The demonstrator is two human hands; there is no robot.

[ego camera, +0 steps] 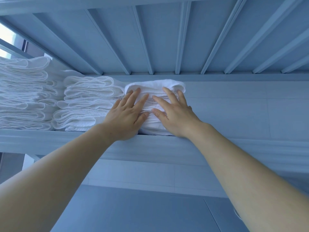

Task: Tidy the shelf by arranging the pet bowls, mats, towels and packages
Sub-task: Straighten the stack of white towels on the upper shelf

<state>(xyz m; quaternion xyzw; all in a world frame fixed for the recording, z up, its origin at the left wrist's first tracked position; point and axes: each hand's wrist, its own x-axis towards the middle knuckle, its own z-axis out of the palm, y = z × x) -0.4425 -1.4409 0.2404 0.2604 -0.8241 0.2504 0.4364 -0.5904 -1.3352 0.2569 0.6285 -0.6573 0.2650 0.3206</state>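
Towels sit in folded white stacks on a high pale-blue shelf [150,144], seen from below. Nearest the camera, both bare forearms reach up past the shelf's front rail. Left hand [127,113] lies flat with fingers spread against the front of the rightmost towel stack [155,88], its heel at the rail; it grasps nothing. Right hand [173,113] presses the same stack just beside it, palm flat, fingers splayed and unclenched, thumb tips of the two hands nearly meeting. That stack stands at the shelf's front edge, touching the middle towel stack [87,102] on its left. Further left, the tallest towel stack [25,91] runs out of frame, close against the middle one. Behind the stacks is a tiled wall [234,106]. Overhead, the ribbed underside of the upper shelf [158,39] spans the view.
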